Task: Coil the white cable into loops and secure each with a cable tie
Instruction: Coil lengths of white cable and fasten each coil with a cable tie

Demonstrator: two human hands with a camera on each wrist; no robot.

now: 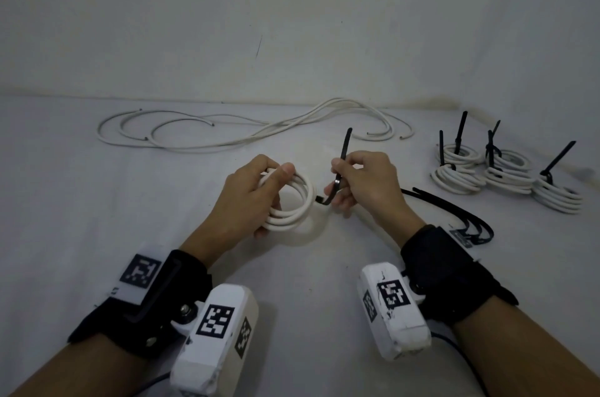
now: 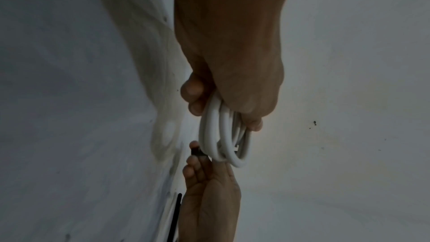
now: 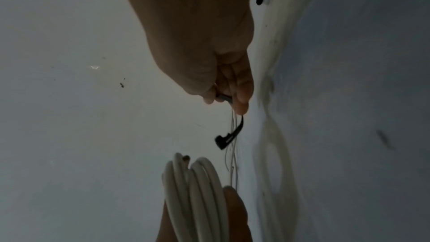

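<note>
White tabletop (image 1: 97,202), coil (image 1: 289,202) gripped, cable tie (image 1: 342,156) upright (head lowest)

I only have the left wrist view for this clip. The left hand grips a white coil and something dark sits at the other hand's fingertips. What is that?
Observer: A black cable tie, pinched by the right hand; its head end hangs free, apart from the coil.
Operator: Any coils already done?
Observer: Yes, a group of tied coils lies at the far right of the table.
Operator: Cable left to coil?
Observer: Loose white cables lie along the back.
</note>
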